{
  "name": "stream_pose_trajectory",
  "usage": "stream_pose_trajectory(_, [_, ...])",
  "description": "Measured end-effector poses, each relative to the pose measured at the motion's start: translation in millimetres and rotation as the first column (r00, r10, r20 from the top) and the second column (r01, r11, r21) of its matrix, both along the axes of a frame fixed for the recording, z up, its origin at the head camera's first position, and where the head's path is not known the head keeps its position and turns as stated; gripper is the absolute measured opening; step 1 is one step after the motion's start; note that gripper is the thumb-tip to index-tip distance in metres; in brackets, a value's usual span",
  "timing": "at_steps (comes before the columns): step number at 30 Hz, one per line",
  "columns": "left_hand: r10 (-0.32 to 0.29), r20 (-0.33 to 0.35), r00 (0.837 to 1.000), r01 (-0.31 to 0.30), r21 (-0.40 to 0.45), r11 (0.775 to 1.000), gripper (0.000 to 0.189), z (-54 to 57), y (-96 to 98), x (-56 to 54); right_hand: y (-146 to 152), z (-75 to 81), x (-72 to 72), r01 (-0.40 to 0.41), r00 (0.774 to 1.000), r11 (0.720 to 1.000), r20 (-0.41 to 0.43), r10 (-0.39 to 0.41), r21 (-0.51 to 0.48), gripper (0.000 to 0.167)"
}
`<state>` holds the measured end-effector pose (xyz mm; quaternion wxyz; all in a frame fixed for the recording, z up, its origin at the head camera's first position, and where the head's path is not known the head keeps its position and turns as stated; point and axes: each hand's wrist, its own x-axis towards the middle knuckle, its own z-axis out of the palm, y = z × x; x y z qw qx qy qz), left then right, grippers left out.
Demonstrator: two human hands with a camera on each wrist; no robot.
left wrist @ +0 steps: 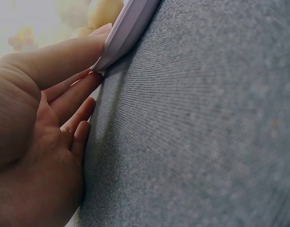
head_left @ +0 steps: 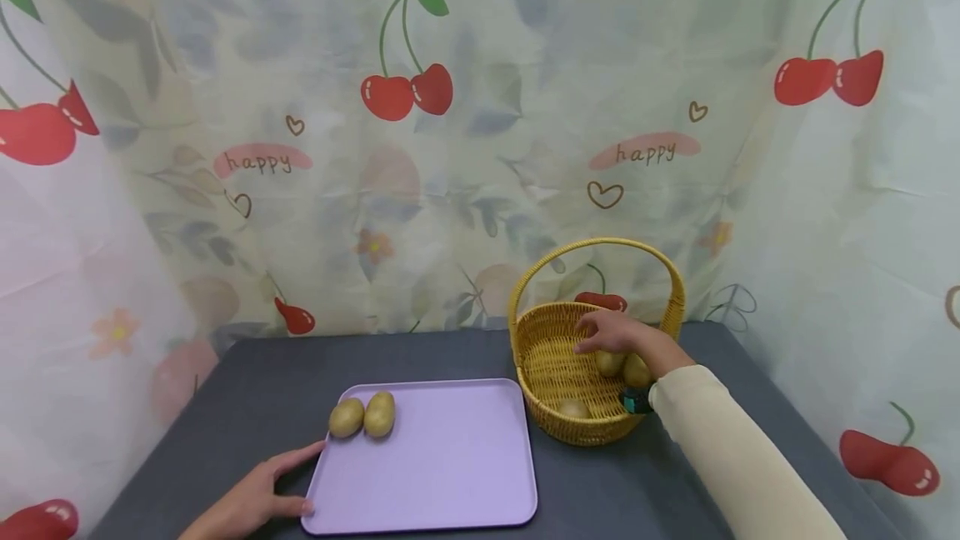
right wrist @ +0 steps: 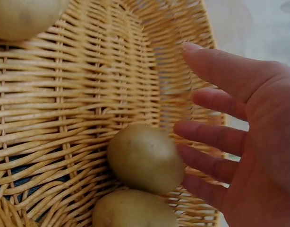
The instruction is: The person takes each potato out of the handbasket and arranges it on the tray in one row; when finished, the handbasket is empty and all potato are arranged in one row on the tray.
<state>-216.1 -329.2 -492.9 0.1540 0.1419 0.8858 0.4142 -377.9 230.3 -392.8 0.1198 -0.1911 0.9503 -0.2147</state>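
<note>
Two potatoes [head_left: 362, 417] lie side by side at the far left corner of a lilac tray [head_left: 442, 465]. My left hand [head_left: 258, 490] touches the tray's left edge, thumb and forefinger spread apart along it; the left wrist view shows the fingertips right at the rim [left wrist: 123, 35]. Over the wicker basket [head_left: 558, 357] is my right hand [head_left: 618, 333], its fingers extended and holding nothing. Inside the basket, two potatoes [right wrist: 145, 158] rest together close below those fingers, and another potato [right wrist: 27, 16] sits apart, towards the near side.
The basket's tall arched handle [head_left: 596, 242] rises above the right hand. A dark grey cloth [head_left: 427, 357] covers the table under tray and basket. Behind and at both sides hangs a cherry-printed curtain [head_left: 480, 148]. A dark band [head_left: 636, 401] is on the right wrist.
</note>
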Motion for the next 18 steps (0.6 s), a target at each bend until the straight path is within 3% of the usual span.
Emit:
stream_pose_trajectory(5, [0.014,0.025,1.000,-0.014,-0.004,1.000,0.076,0.5,0.4,1.2,9,-7.7,-1.4,-0.030,0.999,0.998,0.044,0.028,0.046,0.059])
stream_pose_trajectory(11, [0.006,0.019,1.000,-0.006,-0.003,1.000,0.076,0.1,-0.1,0.6,12,-21.8,-1.4,0.035,0.978,0.998,0.202,-0.044,0.049,0.046])
stream_pose_trajectory(18, [0.013,0.024,1.000,-0.013,0.003,1.000,0.077,-0.1,-0.4,0.7,10,-22.9,-1.6,0.015,0.988,0.994,0.151,-0.031,0.105,0.017])
